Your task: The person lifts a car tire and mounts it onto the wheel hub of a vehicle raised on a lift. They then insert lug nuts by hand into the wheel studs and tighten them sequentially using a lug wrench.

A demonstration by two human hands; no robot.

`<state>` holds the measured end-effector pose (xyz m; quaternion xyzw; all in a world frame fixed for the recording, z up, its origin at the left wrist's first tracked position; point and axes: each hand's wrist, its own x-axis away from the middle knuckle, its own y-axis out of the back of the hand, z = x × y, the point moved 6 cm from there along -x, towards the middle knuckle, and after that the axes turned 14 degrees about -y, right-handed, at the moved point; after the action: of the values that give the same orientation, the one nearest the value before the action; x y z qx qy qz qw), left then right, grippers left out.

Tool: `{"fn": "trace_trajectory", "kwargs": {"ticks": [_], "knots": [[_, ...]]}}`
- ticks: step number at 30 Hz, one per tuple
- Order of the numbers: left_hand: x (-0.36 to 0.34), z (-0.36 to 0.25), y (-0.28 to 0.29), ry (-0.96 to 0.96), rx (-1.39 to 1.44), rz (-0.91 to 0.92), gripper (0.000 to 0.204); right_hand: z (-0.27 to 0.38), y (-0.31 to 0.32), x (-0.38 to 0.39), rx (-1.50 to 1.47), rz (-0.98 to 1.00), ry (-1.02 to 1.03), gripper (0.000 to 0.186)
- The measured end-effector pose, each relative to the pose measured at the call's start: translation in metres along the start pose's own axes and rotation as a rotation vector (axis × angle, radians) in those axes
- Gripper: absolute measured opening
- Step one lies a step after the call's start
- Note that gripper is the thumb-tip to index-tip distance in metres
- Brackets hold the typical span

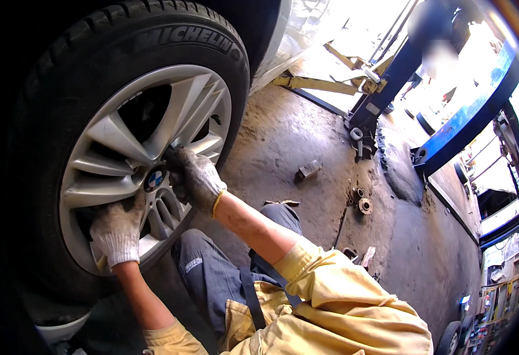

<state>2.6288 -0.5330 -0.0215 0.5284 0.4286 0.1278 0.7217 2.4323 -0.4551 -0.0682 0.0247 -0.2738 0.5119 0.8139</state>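
If the wheel shifts, the left hand at its seven o'clock and right hand at three, whose grips I cannot tell, could get pinched.

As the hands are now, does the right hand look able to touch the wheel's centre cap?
Probably yes: the right hand is close beside the cap, which shows uncovered; the left hand is lower in the picture, seemingly out of the way.

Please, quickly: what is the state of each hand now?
Left hand: against the wheel; grip unclear.
Right hand: curled near the hub; whether holding anything, cannot tell.
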Motion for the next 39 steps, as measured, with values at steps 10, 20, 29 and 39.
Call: {"fn": "trace_trajectory", "kwargs": {"ticks": [10, 20, 29, 39], "knots": [[0.0, -0.001, 0.003, 0.011, 0.043, 0.069, 0.081, 0.014, 0.002, 0.01, 0.144, -0.179, 0.34, 0.027], [-0.001, -0.003, 0.006, 0.09, 0.124, 0.22, 0.081, 0.027, -0.012, 0.039, 0.799, -0.584, 0.981, 0.025], [0.002, -0.004, 0.006, -0.04, -0.036, -0.038, 0.086, 0.021, 0.001, 0.021, 0.589, -0.474, 0.756, 0.026], [-0.001, -0.002, 0.002, -0.004, -0.035, 0.125, 0.089, 0.007, 0.006, 0.006, 0.161, -0.155, 0.357, 0.036]]}}
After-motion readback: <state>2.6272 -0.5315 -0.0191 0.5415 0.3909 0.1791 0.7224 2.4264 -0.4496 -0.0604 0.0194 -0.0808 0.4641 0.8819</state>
